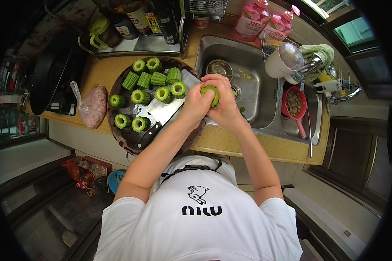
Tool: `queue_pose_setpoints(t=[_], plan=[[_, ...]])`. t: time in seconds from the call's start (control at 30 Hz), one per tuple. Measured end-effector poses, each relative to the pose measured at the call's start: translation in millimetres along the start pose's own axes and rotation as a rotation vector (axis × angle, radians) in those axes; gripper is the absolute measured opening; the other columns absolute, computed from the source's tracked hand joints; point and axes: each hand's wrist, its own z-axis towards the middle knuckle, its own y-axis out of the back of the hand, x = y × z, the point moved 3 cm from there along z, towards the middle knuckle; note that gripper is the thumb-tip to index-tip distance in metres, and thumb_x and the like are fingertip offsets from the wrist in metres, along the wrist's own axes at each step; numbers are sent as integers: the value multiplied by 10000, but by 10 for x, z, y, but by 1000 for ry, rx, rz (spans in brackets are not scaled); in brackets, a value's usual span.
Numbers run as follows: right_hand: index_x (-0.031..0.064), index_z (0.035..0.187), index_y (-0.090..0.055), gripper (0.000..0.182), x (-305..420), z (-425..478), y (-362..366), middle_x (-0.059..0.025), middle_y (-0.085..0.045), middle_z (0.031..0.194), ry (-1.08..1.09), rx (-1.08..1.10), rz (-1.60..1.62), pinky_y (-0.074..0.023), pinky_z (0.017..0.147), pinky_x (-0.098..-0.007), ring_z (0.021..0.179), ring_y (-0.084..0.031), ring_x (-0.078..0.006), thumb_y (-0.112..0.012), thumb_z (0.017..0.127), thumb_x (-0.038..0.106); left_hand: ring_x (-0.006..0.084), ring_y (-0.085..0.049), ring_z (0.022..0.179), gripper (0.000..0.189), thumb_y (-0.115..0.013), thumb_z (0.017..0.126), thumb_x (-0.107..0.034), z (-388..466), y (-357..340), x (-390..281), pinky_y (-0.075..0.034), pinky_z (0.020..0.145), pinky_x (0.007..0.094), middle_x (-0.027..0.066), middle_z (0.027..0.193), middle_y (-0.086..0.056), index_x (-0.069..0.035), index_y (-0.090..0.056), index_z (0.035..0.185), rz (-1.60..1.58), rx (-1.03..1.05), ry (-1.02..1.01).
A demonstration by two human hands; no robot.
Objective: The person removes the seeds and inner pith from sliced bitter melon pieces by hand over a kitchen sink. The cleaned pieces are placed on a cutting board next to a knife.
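Note:
Both hands close around a green piece of bitter melon (211,95) at the left edge of the sink. My left hand (196,101) grips it from the left, its thumb on top, and my right hand (224,98) wraps its right side. To the left, a round dark cutting board (127,78) carries several cut bitter melon pieces (140,97); those whose ends show are mostly hollowed out. A broad cleaver (166,107) with a black handle lies across the board, its blade partly behind my left forearm.
A metal bowl (219,68) sits in the steel sink (261,114); a red strainer (302,98) with brownish pieces occupies the smaller basin. Bagged minced meat (93,107) lies left of the board. Behind stand a bottle rack (140,49) and pink pump bottles (251,19).

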Motion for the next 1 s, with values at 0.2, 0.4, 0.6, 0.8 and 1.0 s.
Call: queue_pose_setpoints(t=[0.2,0.4,0.6,0.8,1.0], plan=[[57,1036,-507,515,-102,-48,72,-126,-453,1223,-51,-25,-35,-356,978,-379,1164,-427,-306,-669,572,-95,108,-531,931,357,-504,818,-74,107,8,-127,-441,790,243,54,1032,-541,-2,-461,1165,145,141,23],[45,1259,-434,651,-128,-18,284,-122,-373,1336,-208,57,213,-338,1010,-367,1227,-388,-262,-677,662,-52,137,-530,991,445,-626,785,-38,157,90,-113,-440,828,276,61,1100,-537,-58,-454,1196,53,195,-16],[-17,1293,-394,592,-245,-96,264,-102,-492,1219,-582,34,694,-396,947,-307,1114,-492,-175,-668,771,36,297,-481,1012,497,-592,687,22,93,-21,-266,-428,841,343,112,1098,-496,-133,-535,1156,895,58,-635],[44,1130,-526,448,-195,-75,321,-63,-580,1110,-459,-80,382,-403,952,-328,1065,-539,-176,-674,710,-2,192,-435,1134,662,-582,774,-36,55,92,-144,-427,898,314,102,1232,-413,-59,-272,1359,143,142,-201],[49,1092,-546,477,-89,-9,256,-100,-582,1145,-125,-34,36,-335,1023,-436,1151,-512,-283,-584,639,-96,136,-557,964,408,-567,849,-84,35,-53,-123,-458,847,265,69,1064,-550,30,-429,1216,-254,173,90]])
